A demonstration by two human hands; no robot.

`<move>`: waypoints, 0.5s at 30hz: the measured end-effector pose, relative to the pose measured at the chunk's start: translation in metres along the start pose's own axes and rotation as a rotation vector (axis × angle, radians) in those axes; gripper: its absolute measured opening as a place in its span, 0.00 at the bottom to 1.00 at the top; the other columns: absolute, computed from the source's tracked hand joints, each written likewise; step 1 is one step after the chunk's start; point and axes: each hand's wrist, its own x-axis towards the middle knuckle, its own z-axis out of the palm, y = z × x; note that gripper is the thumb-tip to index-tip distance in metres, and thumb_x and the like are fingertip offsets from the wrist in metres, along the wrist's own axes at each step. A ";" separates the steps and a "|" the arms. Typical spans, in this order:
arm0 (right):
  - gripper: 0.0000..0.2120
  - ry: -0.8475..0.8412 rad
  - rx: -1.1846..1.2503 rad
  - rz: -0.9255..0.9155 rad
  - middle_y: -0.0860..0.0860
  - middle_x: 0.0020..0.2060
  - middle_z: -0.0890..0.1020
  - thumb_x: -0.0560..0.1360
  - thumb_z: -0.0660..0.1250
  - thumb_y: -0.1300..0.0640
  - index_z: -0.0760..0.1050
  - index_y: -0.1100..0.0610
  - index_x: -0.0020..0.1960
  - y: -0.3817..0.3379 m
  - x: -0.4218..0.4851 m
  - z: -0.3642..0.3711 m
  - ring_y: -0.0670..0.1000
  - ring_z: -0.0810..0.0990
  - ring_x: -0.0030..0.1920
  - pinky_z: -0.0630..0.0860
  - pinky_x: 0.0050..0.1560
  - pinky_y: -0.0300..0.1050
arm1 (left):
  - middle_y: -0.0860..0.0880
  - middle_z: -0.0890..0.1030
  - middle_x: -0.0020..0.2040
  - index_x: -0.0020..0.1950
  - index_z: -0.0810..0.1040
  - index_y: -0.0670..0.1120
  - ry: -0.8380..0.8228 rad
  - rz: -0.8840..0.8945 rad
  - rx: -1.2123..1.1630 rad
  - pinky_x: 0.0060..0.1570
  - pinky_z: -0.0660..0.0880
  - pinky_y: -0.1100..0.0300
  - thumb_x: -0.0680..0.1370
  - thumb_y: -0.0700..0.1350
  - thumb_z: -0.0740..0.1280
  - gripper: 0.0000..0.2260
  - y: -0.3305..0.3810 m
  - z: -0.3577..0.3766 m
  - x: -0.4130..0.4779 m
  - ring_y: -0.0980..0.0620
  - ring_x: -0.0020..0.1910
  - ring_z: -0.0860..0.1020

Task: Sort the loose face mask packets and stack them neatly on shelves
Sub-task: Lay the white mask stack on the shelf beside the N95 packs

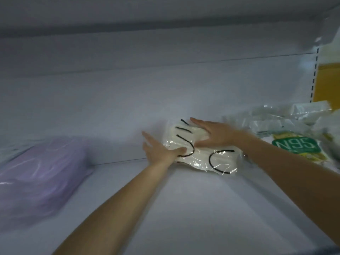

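Note:
A clear packet of white face masks with black ear loops (211, 159) lies on the white shelf (165, 199), near its back wall. My left hand (160, 150) lies with straight fingers against the packet's left side, thumb on top of it. My right hand (215, 133) presses flat on the packet's upper part, fingers stretched out to the left. A pile of loose clear mask packets (276, 122) sits to the right, with a green N95 packet (296, 146) at its front. A stack of purple mask packets (40, 173) rests at the left.
The shelf's back wall (128, 100) rises just behind the white packet. A yellow-brown carton (325, 83) stands at the far right beside a slotted shelf upright (314, 74). Another shelf (165, 13) runs overhead. Bare shelf surface lies between the purple stack and the white packet.

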 end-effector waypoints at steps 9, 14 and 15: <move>0.68 -0.353 -0.030 0.183 0.47 0.77 0.49 0.48 0.70 0.26 0.31 0.42 0.74 0.006 -0.008 -0.035 0.50 0.53 0.75 0.53 0.74 0.49 | 0.43 0.37 0.77 0.67 0.24 0.57 -0.091 0.833 0.966 0.73 0.42 0.47 0.62 0.61 0.76 0.61 0.016 -0.016 0.032 0.43 0.76 0.40; 0.63 -0.395 -0.083 0.241 0.47 0.76 0.50 0.60 0.77 0.41 0.34 0.47 0.76 0.008 -0.008 -0.032 0.50 0.54 0.75 0.55 0.73 0.45 | 0.43 0.44 0.78 0.75 0.32 0.55 -0.341 0.869 1.324 0.73 0.46 0.48 0.61 0.62 0.76 0.61 0.045 0.001 0.049 0.43 0.77 0.44; 0.61 -0.377 -0.082 0.235 0.47 0.76 0.51 0.61 0.78 0.43 0.36 0.48 0.76 0.008 -0.007 -0.031 0.50 0.55 0.75 0.55 0.72 0.44 | 0.43 0.51 0.77 0.76 0.34 0.54 -0.389 0.831 1.345 0.72 0.51 0.49 0.61 0.62 0.77 0.61 0.049 0.005 0.051 0.43 0.76 0.49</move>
